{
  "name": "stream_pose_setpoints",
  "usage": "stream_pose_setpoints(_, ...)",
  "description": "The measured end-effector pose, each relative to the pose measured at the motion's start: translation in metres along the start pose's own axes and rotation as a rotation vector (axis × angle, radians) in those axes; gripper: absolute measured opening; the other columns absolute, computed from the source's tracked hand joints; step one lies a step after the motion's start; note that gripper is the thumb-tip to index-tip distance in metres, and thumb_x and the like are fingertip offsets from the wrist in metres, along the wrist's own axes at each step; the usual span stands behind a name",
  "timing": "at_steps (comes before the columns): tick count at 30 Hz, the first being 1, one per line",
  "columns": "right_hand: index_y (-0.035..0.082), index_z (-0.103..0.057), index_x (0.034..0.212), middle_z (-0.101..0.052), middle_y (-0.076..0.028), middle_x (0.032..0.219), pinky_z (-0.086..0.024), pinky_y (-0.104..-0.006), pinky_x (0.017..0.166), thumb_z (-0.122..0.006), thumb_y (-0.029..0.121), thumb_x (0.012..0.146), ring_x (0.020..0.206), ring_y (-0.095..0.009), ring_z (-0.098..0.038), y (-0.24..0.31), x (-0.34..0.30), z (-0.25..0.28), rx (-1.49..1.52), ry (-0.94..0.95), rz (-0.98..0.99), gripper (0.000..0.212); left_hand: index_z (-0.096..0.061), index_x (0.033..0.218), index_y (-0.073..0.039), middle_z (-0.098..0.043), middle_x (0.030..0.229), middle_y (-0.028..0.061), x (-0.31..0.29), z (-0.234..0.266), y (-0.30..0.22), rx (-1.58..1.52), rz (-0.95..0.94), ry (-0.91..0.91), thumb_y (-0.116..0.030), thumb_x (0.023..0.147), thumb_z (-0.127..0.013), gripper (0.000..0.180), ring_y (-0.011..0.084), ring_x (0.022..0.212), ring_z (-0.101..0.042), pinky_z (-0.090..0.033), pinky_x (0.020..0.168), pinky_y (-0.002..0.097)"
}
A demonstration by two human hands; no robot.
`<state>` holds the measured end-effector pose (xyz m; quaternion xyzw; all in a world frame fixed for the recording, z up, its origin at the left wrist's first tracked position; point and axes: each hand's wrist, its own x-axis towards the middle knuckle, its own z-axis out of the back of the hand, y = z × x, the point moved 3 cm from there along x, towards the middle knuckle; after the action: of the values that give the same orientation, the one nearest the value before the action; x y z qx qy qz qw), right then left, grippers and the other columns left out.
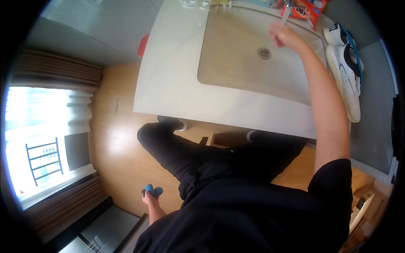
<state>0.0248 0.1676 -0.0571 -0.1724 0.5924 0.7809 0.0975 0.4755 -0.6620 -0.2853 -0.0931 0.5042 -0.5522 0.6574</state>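
My right hand reaches over the far right part of the beige sink basin. It is just below a metal faucet spout, and the fingers look bent and blurred, so whether they hold anything does not show. The round metal drain lies to the left of that hand. Low on the left, away from the counter, my left hand is closed around a small lobed object, blue and dark grey, whose kind I cannot make out.
A pale countertop surrounds the basin. White sneakers stand along its right side, and a red package lies behind the faucet. A red object shows at the counter's left edge. Left are a window and wooden floor.
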Motion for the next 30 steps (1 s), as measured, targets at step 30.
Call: stream_pose_setpoints(30,0.005,-0.05,0.079,-0.058,-0.007,0.093,-0.045,-0.0327,0.069,-0.07,0.006,0.068,0.084,-0.021,-0.055,-0.057,-0.078,0.056,-1.077,-0.093,0.363,0.023,-0.046,0.134,-0.012,-0.051,0.129,0.0159,0.015,-0.03,-0.006,0.056,-0.017,0.066,-0.02,0.087,-0.061,0.05,0.0366,0.109,-0.057,-0.054,0.074,0.0562)
